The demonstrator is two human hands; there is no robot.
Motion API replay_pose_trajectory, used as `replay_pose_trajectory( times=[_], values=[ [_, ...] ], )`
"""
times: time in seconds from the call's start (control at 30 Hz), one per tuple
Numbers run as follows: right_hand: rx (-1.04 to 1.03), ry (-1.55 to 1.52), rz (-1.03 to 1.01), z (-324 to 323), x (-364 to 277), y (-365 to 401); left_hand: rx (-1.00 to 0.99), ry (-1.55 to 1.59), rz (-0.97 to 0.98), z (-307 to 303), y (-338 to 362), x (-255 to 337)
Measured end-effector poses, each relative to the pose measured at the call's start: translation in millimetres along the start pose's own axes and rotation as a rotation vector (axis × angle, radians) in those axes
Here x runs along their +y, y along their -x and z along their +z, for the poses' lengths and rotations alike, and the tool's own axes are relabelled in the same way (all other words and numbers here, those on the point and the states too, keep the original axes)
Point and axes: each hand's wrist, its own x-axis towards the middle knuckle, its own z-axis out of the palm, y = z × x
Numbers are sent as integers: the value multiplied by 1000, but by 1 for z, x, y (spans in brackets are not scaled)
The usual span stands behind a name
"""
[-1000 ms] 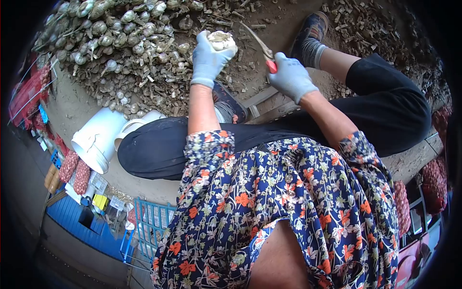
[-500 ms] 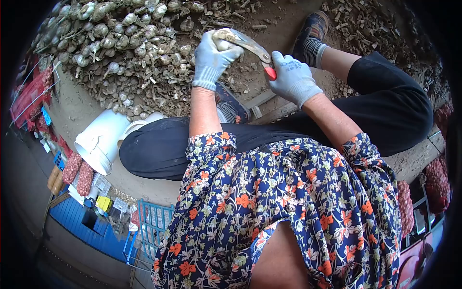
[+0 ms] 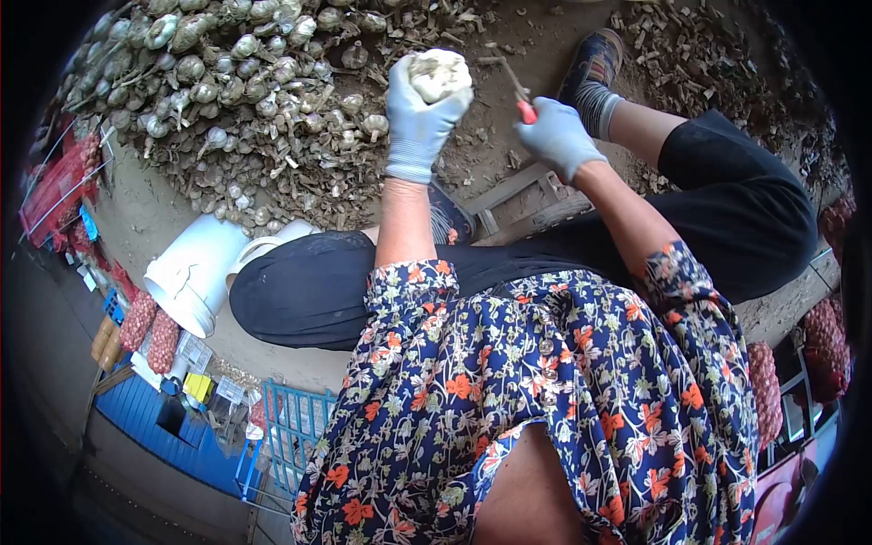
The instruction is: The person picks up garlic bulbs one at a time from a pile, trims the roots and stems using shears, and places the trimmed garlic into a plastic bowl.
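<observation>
My left hand, in a pale grey-blue glove, holds a large whitish garlic bulb in its palm, with the fingers curled round it. Right of it, my gloved right hand is closed on the red handle of pruning shears. Their narrow metal end points up and left, seen almost edge-on and slightly blurred. A gap separates the shears from the bulb. Beyond my left hand lies a big heap of garlic bulbs with dry stalks.
Cut stalk pieces litter the ground at upper right. White buckets stand left of my bent knee. Below my hands is a wooden frame. Filled net sacks stand at lower left, more at right, near a blue metal rack.
The shears have come away from the bulb in my left hand and swung upright. My left hand has moved right and turned, exposing the bulb; my right hand has shifted slightly right.
</observation>
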Motion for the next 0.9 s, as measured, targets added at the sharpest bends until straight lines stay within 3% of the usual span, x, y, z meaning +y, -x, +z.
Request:
replay_pose_trajectory(
  times=[0.07,0.13,0.2,0.37,0.4,0.53,0.67,0.77,0.83,0.9],
  values=[
    [28,-62,-71,3,11,8,-59,774,-316,-9,-7,-2],
    [-323,-566,68,1,8,26,-94,1052,-389,-19,-11,-11],
    [-503,-752,60,0,3,45,-105,1408,-370,-16,-3,-8],
    [-468,-712,-153,9,-6,41,-25,1289,-640,-11,3,-15],
    [-464,-707,-153,6,-9,38,-103,1333,-643,-11,3,-14],
    [-438,-635,-142,-1,-18,37,-62,1362,-645,-6,4,-13],
    [-450,-941,46,14,-8,30,-9,1480,-643,6,-10,-28],
    [-409,-1183,329,7,-6,20,-45,1277,-362,21,-43,19],
    [-416,-1129,333,9,-11,21,-21,1231,-307,33,-61,56],
    [-436,-1070,285,9,-11,18,-234,1161,-40,44,-88,104]
  ],
)
